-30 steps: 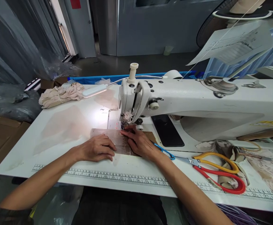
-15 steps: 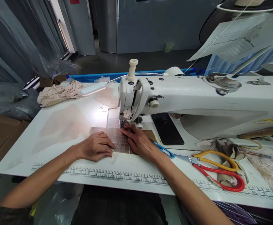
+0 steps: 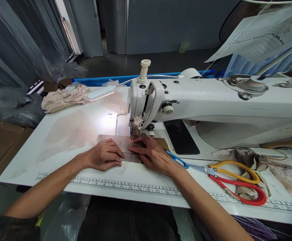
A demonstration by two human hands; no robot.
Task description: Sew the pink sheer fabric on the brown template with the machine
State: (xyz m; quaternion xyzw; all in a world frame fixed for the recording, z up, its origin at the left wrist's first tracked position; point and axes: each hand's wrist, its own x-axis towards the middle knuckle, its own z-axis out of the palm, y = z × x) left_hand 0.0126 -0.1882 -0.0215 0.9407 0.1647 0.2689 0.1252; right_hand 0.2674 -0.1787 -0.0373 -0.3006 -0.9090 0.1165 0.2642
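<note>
A thin brownish translucent sheet (image 3: 126, 147) lies flat on the white table (image 3: 68, 134), just in front of the needle area of a white sewing machine (image 3: 211, 107). My left hand (image 3: 103, 156) rests on the sheet's left part, fingers curled loosely and pressing down. My right hand (image 3: 154, 154) lies flat on its right part, fingers stretched toward the presser foot (image 3: 135, 131). Neither hand grips anything. A small lamp (image 3: 101, 93) lights the spot by the needle.
Scissors with red and yellow handles (image 3: 238, 182) and small blue-handled snips (image 3: 177, 160) lie to the right of my right hand. A bundle of cream lace (image 3: 63, 97) sits at the far left corner. Fabric scraps (image 3: 281, 170) are at the right. A ruler strip (image 3: 126, 187) runs along the near edge.
My right hand has slid a little back from the presser foot, toward me. The left hand has stayed on the sheet. The camera tilted slightly.
</note>
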